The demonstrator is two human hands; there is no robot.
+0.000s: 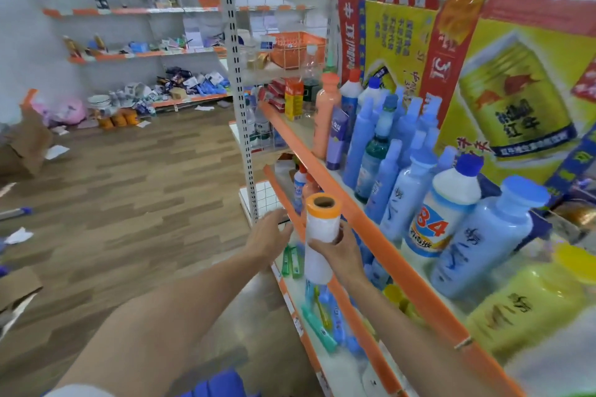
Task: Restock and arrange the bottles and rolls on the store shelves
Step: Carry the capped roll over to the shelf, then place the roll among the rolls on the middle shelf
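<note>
head view: right hand [335, 251] grasps the roll [321, 235] upright, orange end up — likely ready for shelving; left hand [269, 235], just beside it, hangs slack, perhaps clearing space on the shelf [371, 232].

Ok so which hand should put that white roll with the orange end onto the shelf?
Probably the right hand: it already grips the roll, upright, beside the orange shelf edge. The left hand is open, holding nothing, farther from the shelf.
</note>
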